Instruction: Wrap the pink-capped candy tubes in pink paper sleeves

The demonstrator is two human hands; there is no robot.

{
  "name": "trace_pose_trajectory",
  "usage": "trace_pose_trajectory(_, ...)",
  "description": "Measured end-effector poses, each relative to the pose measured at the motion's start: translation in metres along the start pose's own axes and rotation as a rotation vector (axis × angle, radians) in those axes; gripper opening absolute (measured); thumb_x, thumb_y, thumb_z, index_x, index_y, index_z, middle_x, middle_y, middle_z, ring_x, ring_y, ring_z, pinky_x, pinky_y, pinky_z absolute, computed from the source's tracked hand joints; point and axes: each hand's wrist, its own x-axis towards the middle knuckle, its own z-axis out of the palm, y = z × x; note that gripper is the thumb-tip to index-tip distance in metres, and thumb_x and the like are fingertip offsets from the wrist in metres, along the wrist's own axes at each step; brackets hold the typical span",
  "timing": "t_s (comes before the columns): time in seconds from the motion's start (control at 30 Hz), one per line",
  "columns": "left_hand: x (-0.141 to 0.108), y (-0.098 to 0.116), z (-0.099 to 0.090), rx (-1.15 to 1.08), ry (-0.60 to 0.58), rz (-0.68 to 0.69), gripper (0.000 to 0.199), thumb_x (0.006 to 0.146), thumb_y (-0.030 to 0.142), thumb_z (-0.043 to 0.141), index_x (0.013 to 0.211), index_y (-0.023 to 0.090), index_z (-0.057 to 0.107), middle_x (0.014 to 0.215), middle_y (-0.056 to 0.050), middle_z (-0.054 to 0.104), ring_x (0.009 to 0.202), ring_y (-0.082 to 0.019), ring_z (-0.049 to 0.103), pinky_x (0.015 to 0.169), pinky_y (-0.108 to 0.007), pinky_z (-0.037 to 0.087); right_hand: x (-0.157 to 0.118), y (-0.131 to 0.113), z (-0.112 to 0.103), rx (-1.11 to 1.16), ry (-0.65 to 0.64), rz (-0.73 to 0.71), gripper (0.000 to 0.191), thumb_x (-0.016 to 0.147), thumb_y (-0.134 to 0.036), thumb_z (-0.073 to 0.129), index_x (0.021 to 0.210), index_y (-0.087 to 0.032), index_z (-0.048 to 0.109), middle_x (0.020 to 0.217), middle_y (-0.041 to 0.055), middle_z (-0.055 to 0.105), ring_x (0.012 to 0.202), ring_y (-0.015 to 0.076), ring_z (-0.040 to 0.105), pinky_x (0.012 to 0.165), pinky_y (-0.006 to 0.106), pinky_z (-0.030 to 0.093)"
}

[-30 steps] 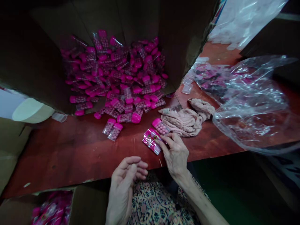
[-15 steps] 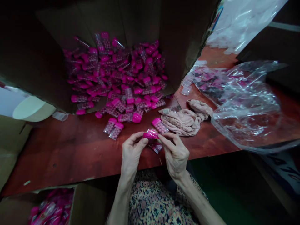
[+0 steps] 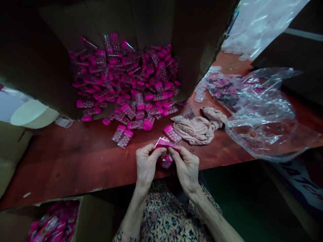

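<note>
Left hand point(image 3: 147, 164) and right hand point(image 3: 185, 168): grips closed, pinching one glossy pink clear-plastic packet point(image 3: 165, 144), fingertips nearly meeting

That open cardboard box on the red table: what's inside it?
A heap of clear tubes with pink caps, seemingly filled with pink beads. They cover the floor of the cardboard box, so the floor and anything beneath the top layer cannot be seen.
</note>
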Motion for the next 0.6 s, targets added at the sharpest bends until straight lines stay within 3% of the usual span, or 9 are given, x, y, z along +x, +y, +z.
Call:
trace_pose_trajectory(0.13,0.013,-0.001,0.000,0.037,-0.088,0.011,0.011,0.065,0.024,0.070,0.059,0.016,0.068,0.053,0.001,0.062,0.050,-0.013,0.053,0.053,-0.024,0.042,0.015,0.010,-0.008,-0.039,0.128,-0.045,0.013,0.079,-0.028,0.064,0.081,-0.018,0.072,0.071,0.0009,0.069,0.065,0.0158,0.059,0.066,0.030,0.048)
trace_pose_trajectory(0.23,0.022,-0.005,0.003,0.102,-0.045,0.056,0.003,0.065,0.020,0.069,0.067,0.018,0.071,0.062,-0.002,0.066,0.059,-0.017,0.056,0.062,-0.029,0.045,0.024,0.013,-0.017,-0.023,0.214,-0.056,0.015,0.078,-0.030,0.064,0.083,-0.018,0.072,0.085,0.0035,0.069,0.082,0.0191,0.061,0.079,0.034,0.047)
trace_pose_trajectory(0.37,0.030,-0.014,0.009,0.199,0.067,0.186,0.039,0.063,0.015,0.073,0.100,0.025,0.071,0.102,-0.007,0.066,0.094,-0.026,0.055,0.091,-0.039,0.037,0.026,0.011,-0.023,0.023,0.204,0.036,0.019,0.078,-0.033,0.064,0.081,-0.016,0.072,0.072,0.0020,0.068,0.067,0.0165,0.059,0.065,0.030,0.047)
trace_pose_trajectory(0.43,0.030,-0.014,0.008,0.256,0.128,0.312,0.035,0.065,0.017,0.072,0.099,0.027,0.072,0.112,-0.008,0.062,0.107,-0.029,0.049,0.098,-0.042,0.031,0.023,0.010,-0.022,0.052,0.178,0.083,0.021,0.077,-0.034,0.065,0.075,-0.015,0.071,0.064,0.0002,0.065,0.058,0.0138,0.055,0.056,0.026,0.045)
trace_pose_trajectory(0.53,0.021,-0.009,0.002,0.254,0.201,0.407,0.015,0.074,0.023,0.066,0.086,0.026,0.074,0.101,-0.008,0.065,0.106,-0.027,0.050,0.097,-0.041,0.033,0.017,0.007,-0.018,0.089,0.153,0.129,0.025,0.076,-0.037,0.065,0.065,-0.014,0.067,0.054,-0.0024,0.058,0.049,0.0100,0.048,0.047,0.022,0.039)
trace_pose_trajectory(0.6,0.012,-0.002,0.000,0.136,0.138,0.315,0.015,0.076,0.028,0.064,0.087,0.024,0.073,0.090,-0.006,0.067,0.093,-0.024,0.055,0.089,-0.037,0.040,0.012,0.003,-0.014,0.109,0.132,0.147,0.028,0.077,-0.038,0.065,0.064,-0.013,0.065,0.052,-0.0028,0.056,0.046,0.0091,0.046,0.045,0.021,0.038)
